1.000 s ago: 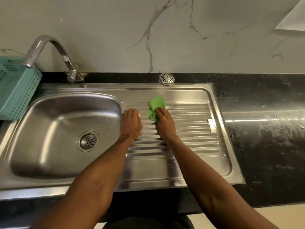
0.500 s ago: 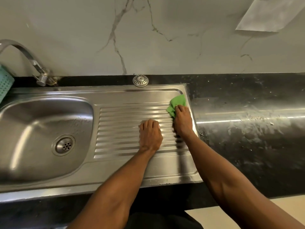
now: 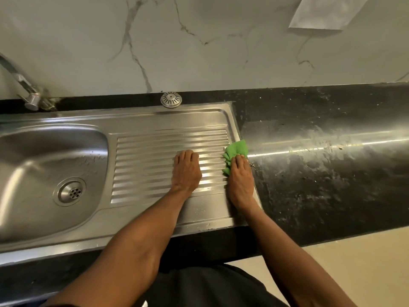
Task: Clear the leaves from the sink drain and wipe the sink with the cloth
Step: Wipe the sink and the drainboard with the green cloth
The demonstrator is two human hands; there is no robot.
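Note:
A steel sink (image 3: 137, 120) with a ribbed drainboard (image 3: 150, 156) fills the left and middle. Its bowl has a round drain (image 3: 71, 192) with no leaves visible on it. My right hand (image 3: 240, 178) presses a crumpled green cloth (image 3: 236, 149) onto the drainboard's right edge, where steel meets the black counter; its fingers lie over the cloth. My left hand (image 3: 186, 170) rests flat on the ribs, fingers straight and empty.
A chrome tap (image 3: 24, 89) stands at the back left. A round metal strainer cap (image 3: 171, 99) lies on the black counter (image 3: 321, 156) behind the sink. The counter is smeared and runs to the right. A marble wall rises behind.
Both hands have slid rightward along the drainboard. The cloth went from the drainboard's left part to its right edge. The view shifted right, and the teal basket left the frame.

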